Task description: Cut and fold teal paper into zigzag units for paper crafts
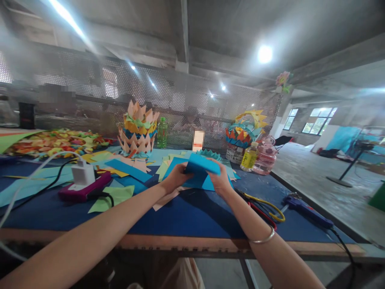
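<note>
A bright blue piece of folded paper is held up between both hands above the table. My left hand grips its left edge, thumb in front. My right hand is closed on its right end, with a silver bangle farther down that arm. Behind and beneath it lie more blue sheets, partly hidden by the hands. A pale pink sheet lies just below my left hand. Beyond the hands is a teal zigzag-cut paper strip.
Tiered pointed-paper crowns stand at the back. Bottles stand back right. Yellow-and-red-handled tools and a blue glue gun lie right. A purple power strip with a white charger and cables sits left, near paper scraps.
</note>
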A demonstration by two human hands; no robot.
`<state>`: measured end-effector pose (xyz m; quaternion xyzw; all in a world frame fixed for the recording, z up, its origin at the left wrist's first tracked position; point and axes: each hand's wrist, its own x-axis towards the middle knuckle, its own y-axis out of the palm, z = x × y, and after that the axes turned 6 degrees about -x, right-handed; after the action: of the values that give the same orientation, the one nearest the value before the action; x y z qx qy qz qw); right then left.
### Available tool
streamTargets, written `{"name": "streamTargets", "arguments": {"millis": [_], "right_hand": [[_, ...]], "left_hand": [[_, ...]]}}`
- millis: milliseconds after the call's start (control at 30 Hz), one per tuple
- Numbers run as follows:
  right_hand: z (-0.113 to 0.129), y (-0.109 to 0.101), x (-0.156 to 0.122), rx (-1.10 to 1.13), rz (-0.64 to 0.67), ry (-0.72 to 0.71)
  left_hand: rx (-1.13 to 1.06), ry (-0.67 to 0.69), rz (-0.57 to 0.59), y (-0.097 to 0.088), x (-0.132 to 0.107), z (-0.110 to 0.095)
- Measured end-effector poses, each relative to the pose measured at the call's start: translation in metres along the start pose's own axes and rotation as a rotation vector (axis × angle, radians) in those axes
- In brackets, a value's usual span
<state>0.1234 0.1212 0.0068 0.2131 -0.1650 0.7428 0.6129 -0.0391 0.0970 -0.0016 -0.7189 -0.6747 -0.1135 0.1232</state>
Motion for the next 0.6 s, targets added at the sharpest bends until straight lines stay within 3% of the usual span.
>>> {"name": "streamTargets", "arguments": {"millis": [267,600], "right_hand": [[0.003,0.005,0.004,0.115,-0.030,0.064],[-0.012,0.001,0.009,-0.059,0.013,-0.092]], "left_hand": [[0.004,-0.044,0.021,0.003,0.012,0.017],[0.072,0.026,0.045,0.002,0.014,0.019]]}}
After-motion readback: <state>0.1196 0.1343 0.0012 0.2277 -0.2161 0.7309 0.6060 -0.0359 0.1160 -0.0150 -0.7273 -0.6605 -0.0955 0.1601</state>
